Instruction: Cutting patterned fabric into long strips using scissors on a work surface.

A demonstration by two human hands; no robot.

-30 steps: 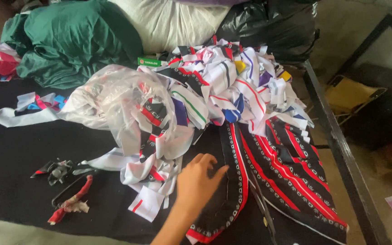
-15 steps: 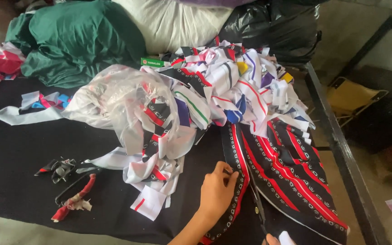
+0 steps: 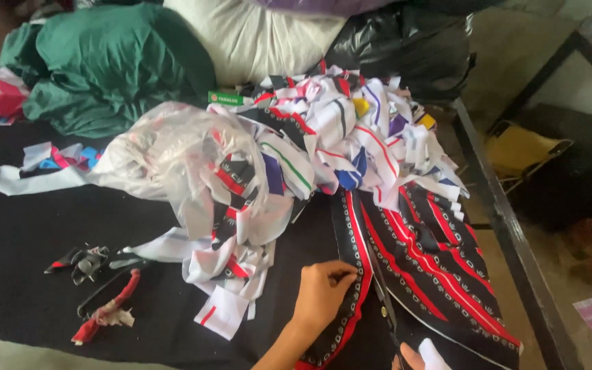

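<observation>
- Two hands in view near the bottom edge: left hand (image 3: 323,294) sits on the patterned black-and-red fabric (image 3: 440,267), fingers curled, pinching its left strip flat.
- Right hand (image 3: 412,358) only just peeks in, so I cannot tell its grip; it sits at the handle end of the scissors (image 3: 381,301).
- Change: a second ago the left hand lay spread open further left; now it has moved right and closed on the fabric, with the scissors blades in the cloth, so I judge cutting is underway.
- Blades lie just beside the left fingertips, to their right.
- Further left on the table (image 3: 15,240): spare scissors (image 3: 107,301).
- Beyond: scrap pile (image 3: 337,137), plastic bag (image 3: 173,151), green cloth (image 3: 104,62).
</observation>
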